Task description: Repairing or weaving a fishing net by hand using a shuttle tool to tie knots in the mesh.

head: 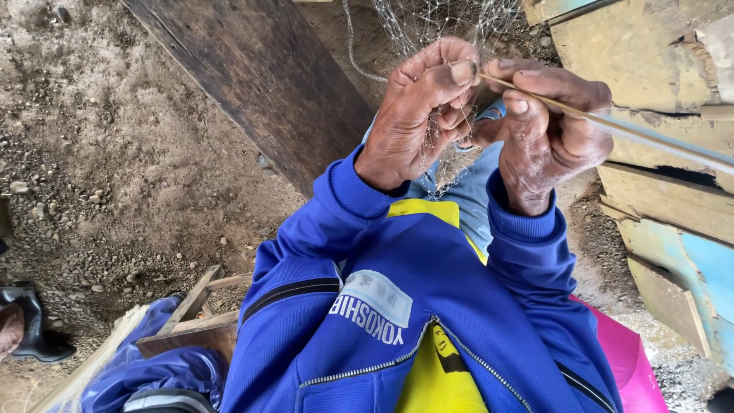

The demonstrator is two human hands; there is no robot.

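Ground's bare gritty dirt (115, 138) with pebbles; a dark weathered plank (260, 69) runs beyond the left hand (417, 115); peeling painted boards (673, 176) off past the right hand (547, 126); left hand's fingers pinched shut on fine mesh net (436, 23); right hand's clamped on a thin pale stick (650, 138), just beside the net

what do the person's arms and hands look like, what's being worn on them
Both arms wear bright blue jacket sleeves with ribbed cuffs at the wrists. The left hand and right hand are bare, with no gloves, rings or watch showing, and the skin looks creased and worn. The jacket has a half-open zip over a yellow top.
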